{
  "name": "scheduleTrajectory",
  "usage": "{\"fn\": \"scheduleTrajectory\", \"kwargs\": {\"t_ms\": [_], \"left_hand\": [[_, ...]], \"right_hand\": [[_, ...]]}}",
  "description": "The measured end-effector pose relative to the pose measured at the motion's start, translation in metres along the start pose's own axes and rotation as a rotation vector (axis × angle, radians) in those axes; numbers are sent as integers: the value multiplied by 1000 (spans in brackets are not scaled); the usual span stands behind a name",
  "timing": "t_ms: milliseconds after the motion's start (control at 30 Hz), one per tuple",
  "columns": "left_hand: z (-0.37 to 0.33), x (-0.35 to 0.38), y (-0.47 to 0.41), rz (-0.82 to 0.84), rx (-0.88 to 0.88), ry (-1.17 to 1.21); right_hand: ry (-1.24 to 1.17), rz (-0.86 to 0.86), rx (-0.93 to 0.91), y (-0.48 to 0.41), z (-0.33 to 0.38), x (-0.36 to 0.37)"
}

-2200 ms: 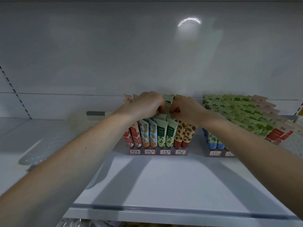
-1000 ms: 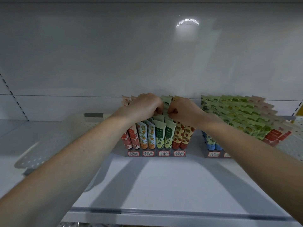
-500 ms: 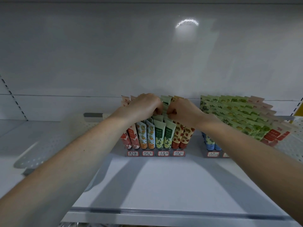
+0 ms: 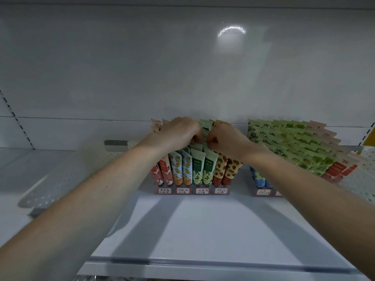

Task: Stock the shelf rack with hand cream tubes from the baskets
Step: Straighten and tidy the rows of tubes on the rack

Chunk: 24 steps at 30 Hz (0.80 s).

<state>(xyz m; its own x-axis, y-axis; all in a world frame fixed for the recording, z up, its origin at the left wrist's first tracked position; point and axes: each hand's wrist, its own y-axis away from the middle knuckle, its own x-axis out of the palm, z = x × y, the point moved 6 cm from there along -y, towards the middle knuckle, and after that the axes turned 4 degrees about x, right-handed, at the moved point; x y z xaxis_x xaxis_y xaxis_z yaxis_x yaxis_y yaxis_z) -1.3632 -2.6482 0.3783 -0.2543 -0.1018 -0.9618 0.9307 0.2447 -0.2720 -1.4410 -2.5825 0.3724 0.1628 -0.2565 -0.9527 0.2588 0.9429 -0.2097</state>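
A clear display rack [image 4: 192, 191] with red price labels stands at the back of the white shelf [image 4: 203, 230]. Rows of upright hand cream tubes fill it: red, orange, green [image 4: 196, 169] and strawberry-patterned [image 4: 221, 169]. Both my hands are over the middle rows near the back. My left hand [image 4: 178, 132] and my right hand [image 4: 225, 138] have their fingers curled onto the tops of the green tubes, pinching them. The fingertips are hidden between the tubes.
A second rack [image 4: 263, 192] to the right holds many green and pink tubes [image 4: 294, 145] that lean over, with blue ones in front. Perforated shelf panels [image 4: 60, 175] lie at the left and far right. The shelf's front edge [image 4: 203, 264] is near me.
Both hands have stayed on the tops of the green tubes, with only small finger movements. The view has shifted slightly.
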Motion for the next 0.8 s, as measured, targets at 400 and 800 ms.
{"fn": "scheduleTrajectory", "kwargs": {"t_ms": [400, 800], "left_hand": [[12, -37, 9, -207, -96, 148], [6, -12, -7, 11, -77, 103]], "right_hand": [[-122, -91, 6, -4, -5, -37], [-76, -3, 14, -19, -2, -17]]}}
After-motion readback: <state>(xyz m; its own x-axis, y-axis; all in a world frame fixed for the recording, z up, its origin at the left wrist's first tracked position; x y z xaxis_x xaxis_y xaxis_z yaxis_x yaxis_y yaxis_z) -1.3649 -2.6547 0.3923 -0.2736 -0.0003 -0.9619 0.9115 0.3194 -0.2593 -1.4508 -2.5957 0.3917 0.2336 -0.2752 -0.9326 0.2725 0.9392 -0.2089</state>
